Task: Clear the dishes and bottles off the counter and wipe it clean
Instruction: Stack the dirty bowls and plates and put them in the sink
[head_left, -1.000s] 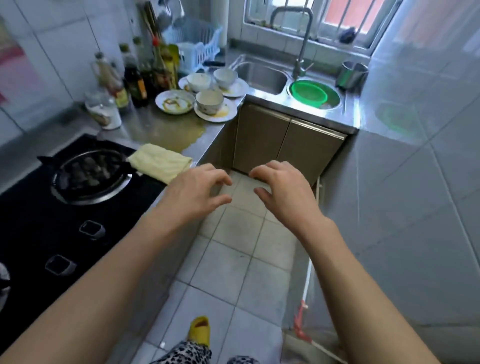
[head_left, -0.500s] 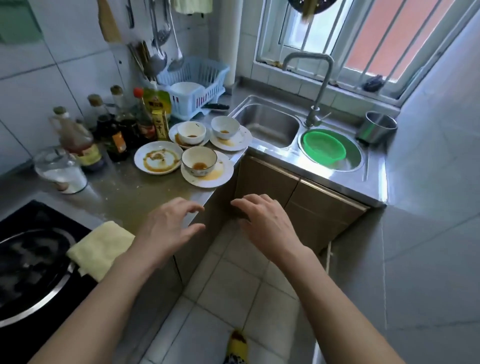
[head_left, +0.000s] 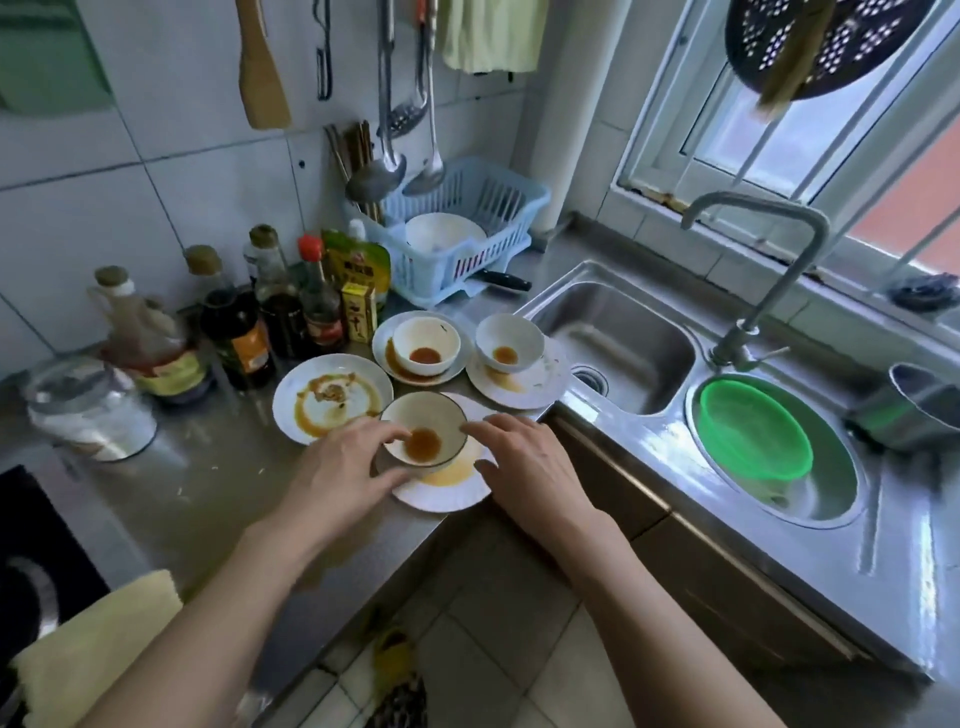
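Near the centre of the frame, the nearest bowl (head_left: 425, 435), holding brown sauce, sits on a smeared plate (head_left: 441, 493) that overhangs the surface (head_left: 208, 467) edge; the left hand (head_left: 343, 467) touches its rim with loosely spread fingers and the right hand (head_left: 524, 462) lies open just beside it, neither gripping yet. If the pair were lifted unevenly, the bowl could slide and sauce could be spilled. Whether the left thumb is under the plate cannot be told, and the yellow cloth (head_left: 98, 639) is cut off at lower left.
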